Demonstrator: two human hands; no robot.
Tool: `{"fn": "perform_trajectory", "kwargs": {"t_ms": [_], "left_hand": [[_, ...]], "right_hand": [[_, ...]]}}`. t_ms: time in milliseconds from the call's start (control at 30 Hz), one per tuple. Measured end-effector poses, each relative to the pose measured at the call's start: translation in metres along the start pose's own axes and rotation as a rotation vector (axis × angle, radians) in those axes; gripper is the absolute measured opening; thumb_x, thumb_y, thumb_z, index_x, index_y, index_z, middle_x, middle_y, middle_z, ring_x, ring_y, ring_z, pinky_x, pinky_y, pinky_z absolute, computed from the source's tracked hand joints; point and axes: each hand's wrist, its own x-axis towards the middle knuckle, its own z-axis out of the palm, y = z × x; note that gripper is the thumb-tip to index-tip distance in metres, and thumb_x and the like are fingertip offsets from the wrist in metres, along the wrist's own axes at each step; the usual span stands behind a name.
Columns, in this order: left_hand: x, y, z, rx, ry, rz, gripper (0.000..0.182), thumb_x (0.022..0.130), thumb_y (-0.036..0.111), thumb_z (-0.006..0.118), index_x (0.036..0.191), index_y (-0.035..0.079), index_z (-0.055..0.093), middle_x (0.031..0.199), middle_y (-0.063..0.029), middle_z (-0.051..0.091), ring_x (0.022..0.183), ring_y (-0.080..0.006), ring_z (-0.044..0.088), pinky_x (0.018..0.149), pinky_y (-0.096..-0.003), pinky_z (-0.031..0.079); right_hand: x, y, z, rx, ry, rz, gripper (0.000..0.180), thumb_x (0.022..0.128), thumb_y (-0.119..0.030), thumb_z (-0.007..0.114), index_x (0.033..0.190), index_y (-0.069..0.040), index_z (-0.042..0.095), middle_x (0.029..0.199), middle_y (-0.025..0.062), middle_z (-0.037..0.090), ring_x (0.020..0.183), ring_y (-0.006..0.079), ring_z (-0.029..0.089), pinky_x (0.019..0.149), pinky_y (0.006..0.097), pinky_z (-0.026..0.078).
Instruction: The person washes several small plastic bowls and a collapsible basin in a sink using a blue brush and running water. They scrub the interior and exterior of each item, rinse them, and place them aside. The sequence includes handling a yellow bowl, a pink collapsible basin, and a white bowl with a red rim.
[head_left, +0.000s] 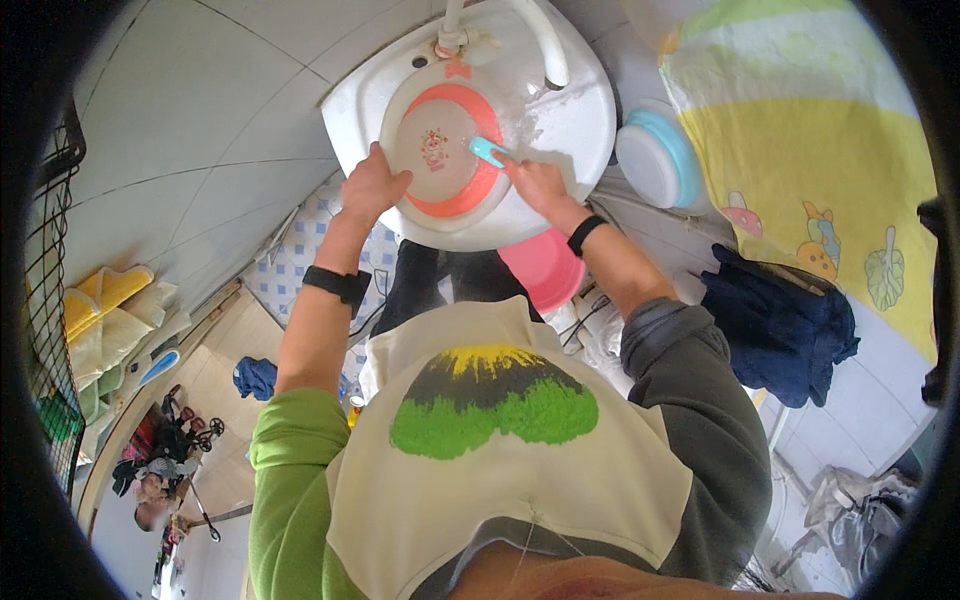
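A round plastic washbasin (450, 135), white with an orange-red band and a small cartoon print, lies tilted in the white ceramic sink (585, 127). My left hand (375, 186) grips the basin's near left rim, with the thumb on the inner side. In my right hand (534, 184) is a light-blue brush or scrubber (489, 151), whose head rests on the basin's inside at the right of the print. Its underside is hidden. Some water shows on the sink surface at the basin's right, under the white spout (553, 67).
A pink basin (551, 274) stands below the sink. White and blue basins (656, 165) hang or lean at the right, beside a yellow patterned curtain (795, 165) and dark blue cloth (780, 322). At the left is a black wire rack (56, 300).
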Motion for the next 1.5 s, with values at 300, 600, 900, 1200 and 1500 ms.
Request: {"fn": "perform_trajectory", "kwargs": {"t_ms": [300, 600, 900, 1200, 1500], "left_hand": [[0.019, 0.032, -0.023, 0.200, 0.076, 0.129, 0.058, 0.080, 0.030, 0.065, 0.122, -0.004, 0.045, 0.100, -0.0243, 0.071, 0.093, -0.0389, 0.072, 0.081, -0.0486, 0.057], [0.061, 0.034, -0.026, 0.262, -0.064, 0.149, 0.070, 0.084, 0.036, 0.065, 0.138, 0.001, 0.038, 0.109, -0.0245, 0.070, 0.104, -0.0391, 0.069, 0.088, -0.0489, 0.054], [0.001, -0.026, 0.128, -1.077, -0.055, -0.091, 0.055, 0.090, 0.022, 0.072, 0.138, 0.007, 0.051, 0.119, -0.0127, 0.066, 0.091, -0.0228, 0.070, 0.067, -0.0319, 0.061], [-0.015, -0.022, 0.136, -1.234, -0.034, -0.272, 0.041, 0.092, 0.013, 0.066, 0.131, 0.005, 0.055, 0.115, -0.0127, 0.067, 0.094, -0.0214, 0.070, 0.063, -0.0320, 0.062], [0.005, -0.021, 0.140, -1.179, -0.077, -0.218, 0.042, 0.094, 0.018, 0.065, 0.132, 0.005, 0.053, 0.113, -0.0126, 0.068, 0.090, -0.0233, 0.071, 0.064, -0.0345, 0.062]], "right_hand": [[-0.029, -0.076, 0.026, 0.784, -0.002, -0.028, 0.038, 0.097, -0.031, 0.064, 0.132, -0.017, 0.065, 0.109, 0.0194, 0.072, 0.097, 0.0350, 0.070, 0.086, 0.0419, 0.054], [-0.005, -0.009, -0.030, -0.015, -0.117, 0.135, 0.042, 0.098, -0.029, 0.058, 0.140, -0.031, 0.057, 0.095, 0.0178, 0.071, 0.085, 0.0395, 0.070, 0.075, 0.0537, 0.055], [-0.028, -0.067, 0.006, 0.398, -0.075, 0.312, 0.039, 0.096, -0.026, 0.062, 0.135, -0.025, 0.062, 0.099, 0.0192, 0.071, 0.092, 0.0391, 0.070, 0.079, 0.0505, 0.055], [-0.085, -0.062, 0.002, 0.223, 0.060, 0.062, 0.042, 0.096, -0.026, 0.063, 0.138, -0.022, 0.061, 0.084, 0.0176, 0.072, 0.072, 0.0343, 0.070, 0.064, 0.0474, 0.055], [-0.071, -0.115, 0.033, 1.069, 0.201, 0.182, 0.038, 0.098, -0.022, 0.065, 0.132, -0.005, 0.063, 0.130, 0.0201, 0.065, 0.123, 0.0245, 0.062, 0.099, 0.0350, 0.048]]}}
